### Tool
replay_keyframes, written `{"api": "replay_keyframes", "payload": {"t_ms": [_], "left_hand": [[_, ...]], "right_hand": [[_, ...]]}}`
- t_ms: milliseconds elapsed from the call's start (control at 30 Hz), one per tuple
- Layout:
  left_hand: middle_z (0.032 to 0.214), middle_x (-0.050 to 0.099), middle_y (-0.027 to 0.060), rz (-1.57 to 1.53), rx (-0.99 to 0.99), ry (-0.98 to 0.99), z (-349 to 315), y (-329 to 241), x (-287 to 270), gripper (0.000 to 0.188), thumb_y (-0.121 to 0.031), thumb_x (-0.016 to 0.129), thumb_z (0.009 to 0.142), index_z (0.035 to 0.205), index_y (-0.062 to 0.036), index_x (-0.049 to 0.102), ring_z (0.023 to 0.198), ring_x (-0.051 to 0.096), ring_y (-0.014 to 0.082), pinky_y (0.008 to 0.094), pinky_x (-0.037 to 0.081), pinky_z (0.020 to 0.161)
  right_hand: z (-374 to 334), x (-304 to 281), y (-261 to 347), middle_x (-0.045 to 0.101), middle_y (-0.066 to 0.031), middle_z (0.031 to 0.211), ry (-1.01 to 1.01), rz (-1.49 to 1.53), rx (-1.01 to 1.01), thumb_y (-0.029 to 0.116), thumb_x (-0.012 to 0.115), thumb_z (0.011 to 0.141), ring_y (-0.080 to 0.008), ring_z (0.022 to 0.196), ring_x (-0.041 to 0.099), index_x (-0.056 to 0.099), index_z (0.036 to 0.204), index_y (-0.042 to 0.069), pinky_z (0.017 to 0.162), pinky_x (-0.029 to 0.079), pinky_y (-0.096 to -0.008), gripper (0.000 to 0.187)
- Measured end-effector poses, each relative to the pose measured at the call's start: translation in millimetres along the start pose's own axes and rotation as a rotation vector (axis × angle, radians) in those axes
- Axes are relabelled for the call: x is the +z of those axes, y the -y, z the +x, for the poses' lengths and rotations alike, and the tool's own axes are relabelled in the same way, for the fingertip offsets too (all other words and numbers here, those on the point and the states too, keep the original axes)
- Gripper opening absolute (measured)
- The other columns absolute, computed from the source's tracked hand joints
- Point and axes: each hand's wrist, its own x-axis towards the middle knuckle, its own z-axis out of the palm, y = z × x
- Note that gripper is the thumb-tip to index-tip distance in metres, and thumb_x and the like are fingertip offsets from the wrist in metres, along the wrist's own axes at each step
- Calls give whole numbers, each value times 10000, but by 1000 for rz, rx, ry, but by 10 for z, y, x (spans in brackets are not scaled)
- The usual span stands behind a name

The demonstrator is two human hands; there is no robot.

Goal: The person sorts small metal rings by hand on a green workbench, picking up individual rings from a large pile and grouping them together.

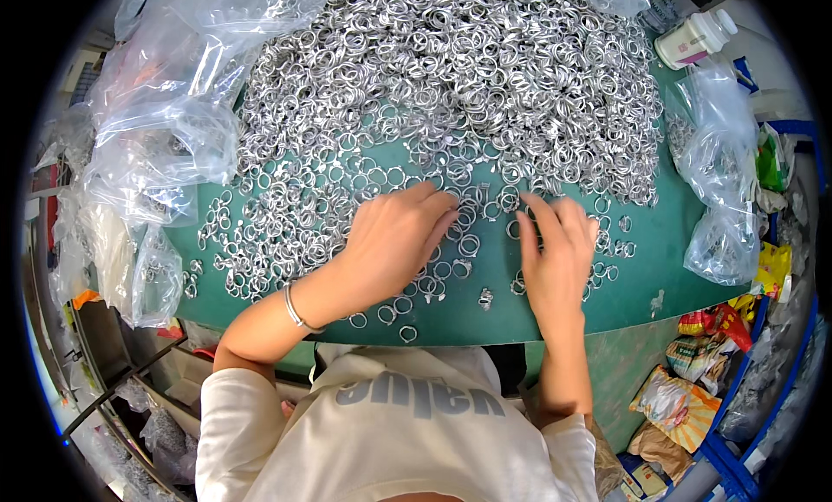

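A big heap of small silver metal rings (pixel 451 77) covers the far half of a green table (pixel 659 268) and thins out toward me. My left hand (pixel 394 242) lies palm down on the scattered rings near the table's middle, fingers curled and touching several of them; a thin bangle circles that wrist. Just right of it, my right hand (pixel 555 259) also rests palm down, fingers stretched toward the heap's edge over loose rings. Whether either hand pinches a ring is hidden under the fingers.
Clear plastic bags (pixel 156 129) holding more rings pile up at the left, and further bags (pixel 724 181) sit at the right. A white bottle (pixel 693 38) stands at the far right corner. Colourful packets (pixel 693 389) lie in a blue crate below the table's right side.
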Motion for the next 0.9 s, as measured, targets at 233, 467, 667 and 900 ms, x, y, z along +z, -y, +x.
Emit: {"api": "replay_keyframes", "payload": {"t_ms": [233, 467, 667, 900], "left_hand": [[737, 597, 98, -139, -98, 50, 119, 94, -73, 179, -94, 674, 803, 974, -45, 661, 583, 569, 214, 330, 456, 547], [701, 556, 71, -408, -199, 237, 115, 34, -96, 230, -51, 676, 790, 1019, -30, 658, 585, 472, 116, 268, 432, 545], [726, 586, 90, -354, -163, 216, 61, 24, -67, 218, -63, 683, 783, 998, -33, 659, 566, 511, 158, 284, 450, 557], [753, 561, 97, -76, -42, 117, -182, 45, -86, 198, -143, 682, 782, 947, -49, 628, 650, 589, 300, 388, 470, 546]], "right_hand": [[-66, -51, -124, 480, 9, 695, 76, 633, 347, 34, 650, 826, -107, 599, 444, 618, 863, 24, 534, 300, -268, 49], [-223, -192, -158, 382, 56, 538, 207, 1533, 875, 77, 565, 921, -24, 435, 281, 562, 817, 27, 413, 205, -201, 116], [-220, -170, -129, 398, 52, 538, 242, 1391, 936, 80, 591, 905, -33, 435, 312, 568, 798, 26, 404, 220, -211, 122], [-284, -195, 50, 500, -75, 603, 118, 188, 318, 65, 699, 786, -191, 432, 438, 605, 851, 27, 424, 345, -320, 121]]}}
